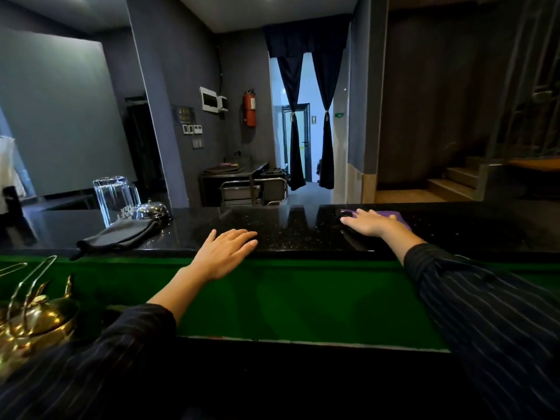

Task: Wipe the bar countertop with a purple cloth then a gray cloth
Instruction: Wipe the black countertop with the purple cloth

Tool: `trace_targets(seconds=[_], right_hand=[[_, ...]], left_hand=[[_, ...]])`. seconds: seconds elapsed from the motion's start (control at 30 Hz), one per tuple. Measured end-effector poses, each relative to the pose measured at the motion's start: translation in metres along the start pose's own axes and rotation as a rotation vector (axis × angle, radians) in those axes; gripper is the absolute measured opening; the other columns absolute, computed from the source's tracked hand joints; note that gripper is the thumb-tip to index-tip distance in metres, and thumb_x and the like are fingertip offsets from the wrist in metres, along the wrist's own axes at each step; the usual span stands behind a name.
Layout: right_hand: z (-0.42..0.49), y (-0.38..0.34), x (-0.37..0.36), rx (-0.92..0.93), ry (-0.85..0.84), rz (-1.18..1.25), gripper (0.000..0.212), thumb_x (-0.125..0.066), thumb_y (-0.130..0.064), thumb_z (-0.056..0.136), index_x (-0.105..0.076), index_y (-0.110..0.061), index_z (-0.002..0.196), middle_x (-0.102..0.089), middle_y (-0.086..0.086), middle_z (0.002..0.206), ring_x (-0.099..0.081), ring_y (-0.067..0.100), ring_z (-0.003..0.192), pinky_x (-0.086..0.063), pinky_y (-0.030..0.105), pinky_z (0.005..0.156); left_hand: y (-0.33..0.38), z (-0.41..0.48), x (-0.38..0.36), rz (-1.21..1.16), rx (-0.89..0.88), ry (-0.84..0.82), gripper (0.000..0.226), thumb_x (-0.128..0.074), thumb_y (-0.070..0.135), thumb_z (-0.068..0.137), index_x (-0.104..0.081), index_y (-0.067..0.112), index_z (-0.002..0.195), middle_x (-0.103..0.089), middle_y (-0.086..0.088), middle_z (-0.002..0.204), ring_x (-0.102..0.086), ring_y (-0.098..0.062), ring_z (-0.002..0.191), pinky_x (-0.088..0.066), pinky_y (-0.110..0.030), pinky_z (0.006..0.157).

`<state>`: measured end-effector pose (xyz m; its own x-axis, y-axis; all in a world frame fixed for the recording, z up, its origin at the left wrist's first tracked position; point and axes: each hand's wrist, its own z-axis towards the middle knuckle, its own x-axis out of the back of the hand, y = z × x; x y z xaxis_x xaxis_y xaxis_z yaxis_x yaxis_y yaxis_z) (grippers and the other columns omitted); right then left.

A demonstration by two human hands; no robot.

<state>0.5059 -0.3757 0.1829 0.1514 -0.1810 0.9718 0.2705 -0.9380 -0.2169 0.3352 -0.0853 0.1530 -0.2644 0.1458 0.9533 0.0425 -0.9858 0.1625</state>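
A black speckled bar countertop (288, 234) runs across the view. My right hand (371, 222) lies flat with straight fingers on a purple cloth (397, 216) at the counter's right middle; most of the cloth is hidden under the hand. My left hand (225, 253) rests flat on the counter's near edge, fingers straight, holding nothing. A folded gray cloth (121, 234) lies on the counter to the left, one corner hanging over the near edge.
A clear glass pitcher (113, 198) and a chrome service bell (151, 210) stand behind the gray cloth. A brass teapot (39, 322) sits at the lower left on the green lower ledge (303, 298). Stairs rise at the far right.
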Motion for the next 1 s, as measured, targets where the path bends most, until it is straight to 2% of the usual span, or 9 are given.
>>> trace_targets(seconds=[0.17, 0.27, 0.37, 0.43, 0.5, 0.6, 0.73, 0.83, 1.0], right_hand=[[0.035, -0.051, 0.002, -0.128, 0.012, -0.009, 0.088, -0.021, -0.077, 0.088, -0.010, -0.021, 0.154, -0.005, 0.006, 0.163, -0.002, 0.031, 0.149, 0.001, 0.052, 0.119], [0.057, -0.097, -0.002, -0.037, -0.030, -0.003, 0.092, -0.022, -0.081, 0.083, -0.015, -0.024, 0.154, -0.010, 0.009, 0.162, -0.007, 0.035, 0.148, -0.001, 0.054, 0.117], [0.125, -0.132, -0.026, 0.141, -0.107, -0.050, 0.120, -0.014, -0.098, 0.051, -0.011, -0.035, 0.153, -0.003, 0.002, 0.163, -0.002, 0.031, 0.149, 0.002, 0.059, 0.117], [0.154, -0.151, -0.044, 0.177, -0.125, -0.052, 0.129, -0.014, -0.098, 0.041, -0.009, -0.035, 0.153, -0.001, 0.000, 0.163, 0.001, 0.029, 0.150, 0.002, 0.059, 0.117], [0.088, -0.169, -0.037, 0.243, -0.121, -0.064, 0.112, -0.018, -0.093, 0.061, -0.009, -0.031, 0.154, -0.002, 0.001, 0.163, 0.000, 0.028, 0.150, 0.001, 0.059, 0.117], [0.020, -0.161, -0.024, 0.355, -0.107, -0.089, 0.075, -0.024, -0.065, 0.095, -0.008, -0.023, 0.155, -0.005, 0.003, 0.163, -0.005, 0.025, 0.150, -0.001, 0.050, 0.117], [-0.001, -0.114, -0.013, 0.368, -0.133, -0.067, 0.072, -0.023, -0.064, 0.095, -0.007, -0.027, 0.155, -0.004, 0.000, 0.163, -0.005, 0.022, 0.150, -0.001, 0.049, 0.117], [0.004, -0.097, -0.009, 0.293, -0.122, -0.053, 0.072, -0.024, -0.063, 0.096, -0.008, -0.024, 0.155, -0.006, 0.003, 0.163, -0.007, 0.024, 0.150, -0.003, 0.047, 0.118], [0.043, -0.118, -0.014, 0.216, -0.138, -0.034, 0.079, -0.022, -0.073, 0.090, -0.007, -0.029, 0.154, 0.002, 0.000, 0.163, 0.004, 0.026, 0.150, 0.002, 0.052, 0.119]], left_hand=[[-0.004, 0.014, -0.007, 0.039, -0.030, 0.037, 0.050, -0.021, 0.055, 0.097, -0.032, 0.040, 0.143, -0.032, 0.010, 0.152, -0.028, -0.011, 0.141, -0.019, -0.046, 0.116], [-0.009, 0.017, -0.011, 0.073, -0.051, 0.071, 0.051, -0.021, 0.056, 0.096, -0.033, 0.040, 0.143, -0.034, 0.011, 0.152, -0.030, -0.010, 0.140, -0.024, -0.044, 0.114], [-0.009, 0.018, -0.012, 0.095, -0.051, 0.088, 0.050, -0.022, 0.055, 0.096, -0.034, 0.039, 0.142, -0.034, 0.011, 0.151, -0.029, -0.010, 0.140, -0.025, -0.042, 0.113], [-0.008, 0.018, -0.010, 0.102, -0.040, 0.087, 0.049, -0.022, 0.054, 0.097, -0.034, 0.039, 0.142, -0.034, 0.010, 0.152, -0.029, -0.010, 0.140, -0.025, -0.043, 0.113], [-0.006, 0.016, -0.009, 0.094, -0.040, 0.074, 0.049, -0.022, 0.052, 0.098, -0.034, 0.037, 0.143, -0.034, 0.009, 0.152, -0.029, -0.011, 0.141, -0.025, -0.043, 0.113], [-0.011, 0.011, -0.006, 0.054, -0.057, 0.069, 0.052, -0.023, 0.052, 0.098, -0.028, 0.033, 0.146, -0.031, 0.009, 0.153, -0.022, -0.012, 0.144, -0.018, -0.046, 0.115], [-0.048, -0.001, -0.004, 0.097, 0.030, 0.182, 0.062, -0.021, 0.058, 0.095, -0.025, 0.026, 0.147, -0.033, 0.006, 0.153, -0.017, -0.012, 0.145, -0.005, -0.054, 0.117], [-0.059, -0.017, -0.011, 0.108, 0.002, 0.215, 0.083, -0.004, 0.073, 0.081, -0.030, 0.027, 0.144, -0.036, 0.005, 0.150, -0.021, -0.013, 0.144, -0.005, -0.050, 0.117], [-0.059, -0.030, -0.029, 0.116, -0.016, 0.231, 0.086, 0.001, 0.077, 0.077, -0.020, 0.030, 0.147, -0.016, 0.006, 0.158, -0.004, -0.012, 0.147, 0.008, -0.040, 0.116]])
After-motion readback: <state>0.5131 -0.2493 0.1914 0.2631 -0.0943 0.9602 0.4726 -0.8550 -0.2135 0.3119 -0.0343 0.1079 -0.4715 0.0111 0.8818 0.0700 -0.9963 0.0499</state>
